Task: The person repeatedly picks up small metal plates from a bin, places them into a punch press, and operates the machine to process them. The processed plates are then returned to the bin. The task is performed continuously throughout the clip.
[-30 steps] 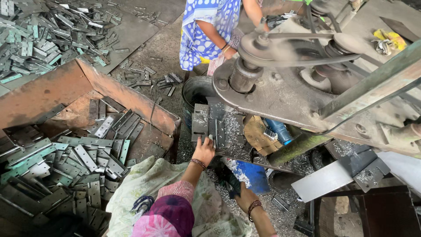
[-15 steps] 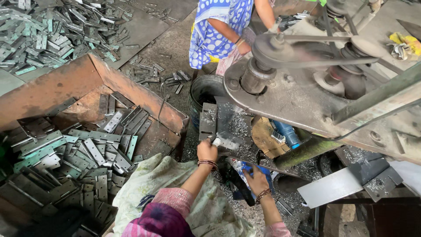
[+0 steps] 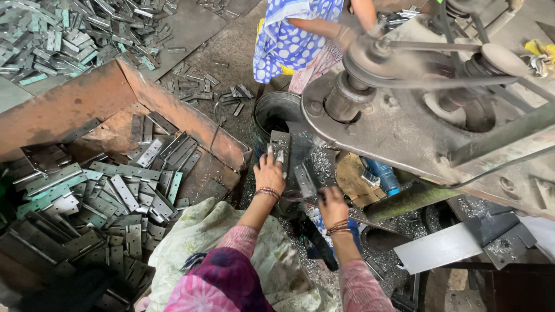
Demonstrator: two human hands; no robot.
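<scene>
a: left hand (image 3: 269,173)?
b: fingers clasp a flat metal plate (image 3: 280,149), propped on edge beside the press (image 3: 404,133), within reach.
a: right hand (image 3: 333,206)?
b: curled over shavings; grip unclear.

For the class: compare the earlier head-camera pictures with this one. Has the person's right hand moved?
Yes. The right hand has moved up and left, away from the blue bottle and toward the metal strip below the machine.
</scene>
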